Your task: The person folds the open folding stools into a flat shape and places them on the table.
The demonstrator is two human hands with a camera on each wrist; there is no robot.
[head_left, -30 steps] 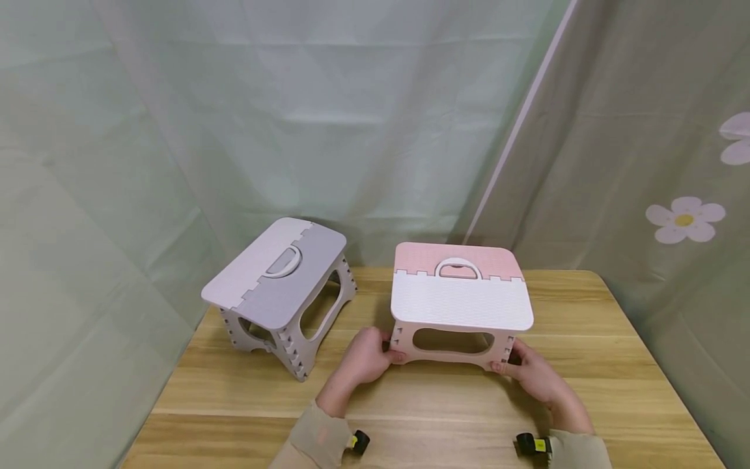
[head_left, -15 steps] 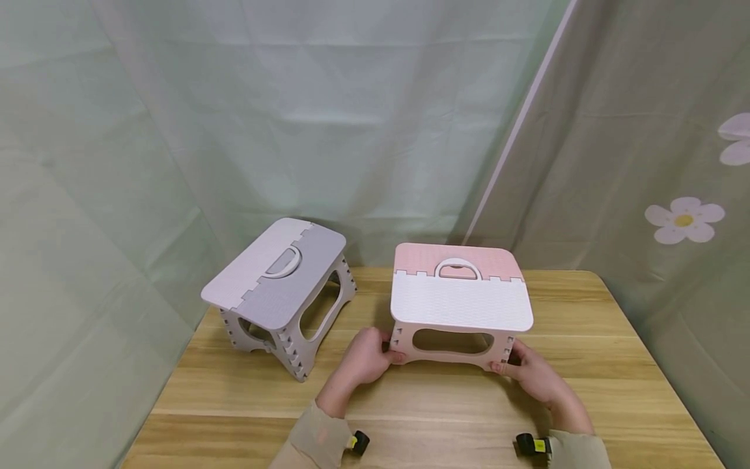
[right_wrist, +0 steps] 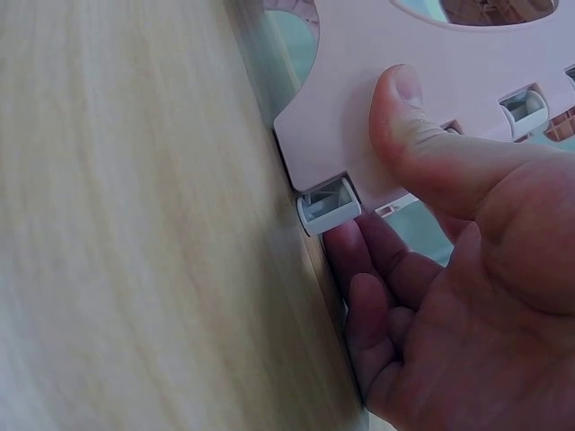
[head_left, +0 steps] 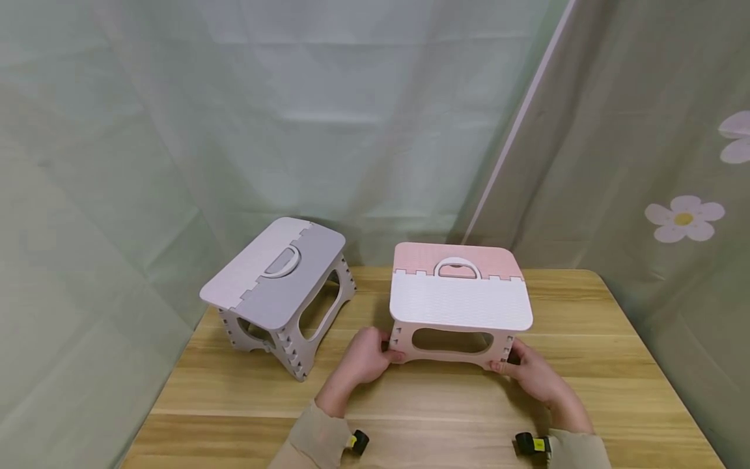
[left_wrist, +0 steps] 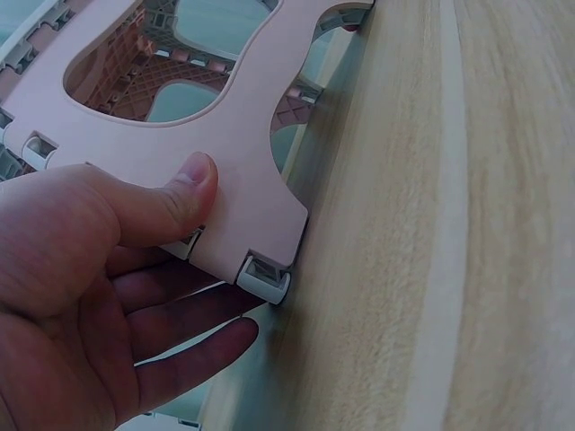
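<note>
A pink-and-white folding stool (head_left: pixel 459 301) stands unfolded on the wooden table, its white half toward me and a white carry handle in the top. My left hand (head_left: pixel 364 357) holds the foot of its left front leg. In the left wrist view the thumb (left_wrist: pixel 191 184) presses the pale pink leg panel (left_wrist: pixel 243 175), with the fingers behind the hinged edge. At the right front leg my right hand (head_left: pixel 536 376) grips likewise. The right wrist view has that thumb (right_wrist: pixel 400 108) flat on the panel and the fingers curled behind, partly hidden.
A grey-and-white folding stool (head_left: pixel 275 296) stands unfolded and angled to the left. Pale green curtains (head_left: pixel 351 130) hang close behind the wooden table (head_left: pixel 445 417) and along both sides. The table's rounded far right corner shows.
</note>
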